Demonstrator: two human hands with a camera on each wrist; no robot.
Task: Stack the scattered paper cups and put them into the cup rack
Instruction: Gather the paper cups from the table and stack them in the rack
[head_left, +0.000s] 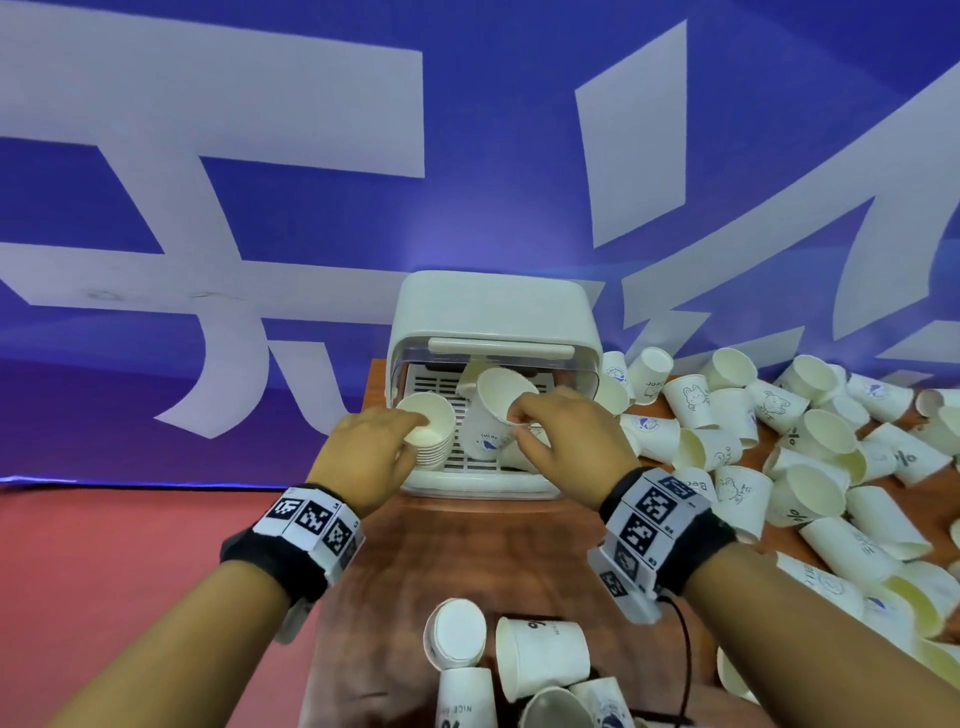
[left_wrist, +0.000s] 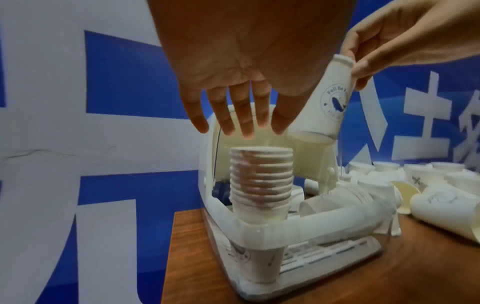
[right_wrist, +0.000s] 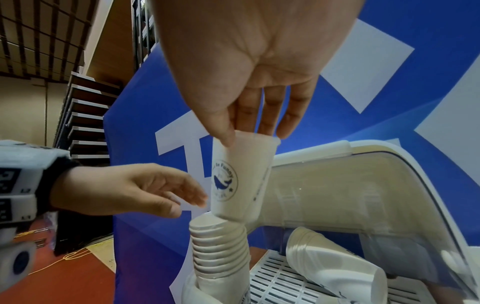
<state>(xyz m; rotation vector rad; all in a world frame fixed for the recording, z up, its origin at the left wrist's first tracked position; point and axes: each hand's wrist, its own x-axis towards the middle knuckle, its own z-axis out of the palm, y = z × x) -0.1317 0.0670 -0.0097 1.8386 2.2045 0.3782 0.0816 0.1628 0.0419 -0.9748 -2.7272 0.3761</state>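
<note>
A: Nearest us, in front of the cup rack (head_left: 493, 317), loose cups (head_left: 540, 660) lie on the wooden table (head_left: 415, 545). What do we hold?

B: Our right hand (head_left: 566, 441) pinches the whale-print cup (right_wrist: 239, 181) at its rim, thumb and fingertips; its base touches the top rim of the stack (left_wrist: 259, 181). Our left hand (head_left: 363, 457) hovers beside that stack, fingers straight, gripping nothing.

A: Handling?

B: We judge paper cups light and easily crushed. Grip lightly at the stiff rolled rim.

A: Farther?

B: The stack stands at the rack's left front corner; another stack (right_wrist: 335, 261) lies inside. Scattered cups (head_left: 779, 441) lie right of the rack.
</note>
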